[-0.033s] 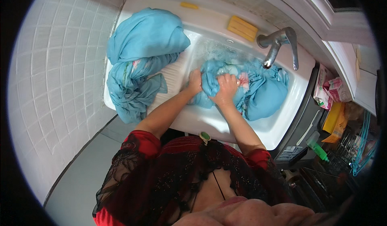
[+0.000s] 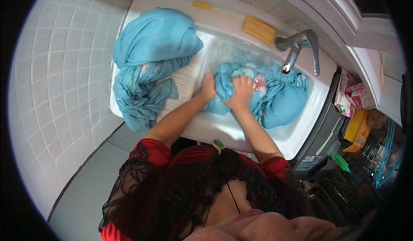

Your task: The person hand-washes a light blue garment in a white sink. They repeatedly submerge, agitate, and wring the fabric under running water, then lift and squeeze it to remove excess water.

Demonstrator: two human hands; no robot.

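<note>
Wet light-blue cloth (image 2: 282, 105) with a pink and white floral patch lies bunched in soapy water in the white sink basin (image 2: 307, 133). My left hand (image 2: 208, 87) is closed on the left end of a twisted fold, with its fingertips hidden behind the fabric. Just to the right, my right hand (image 2: 241, 91) grips the same fold, its fingers curled over the top. A second heap of light-blue cloth (image 2: 157, 36) is piled on the ribbed washboard slope (image 2: 188, 75) at the left, part of it hanging over the front edge.
At the back right a chrome faucet (image 2: 296, 51) reaches over the basin. A yellow soap bar (image 2: 259, 29) and a smaller yellow piece (image 2: 202, 5) lie on the back ledge. White tiled wall (image 2: 64, 77) bounds the left; packages (image 2: 357, 97) and a green-capped bottle (image 2: 340, 158) crowd the right.
</note>
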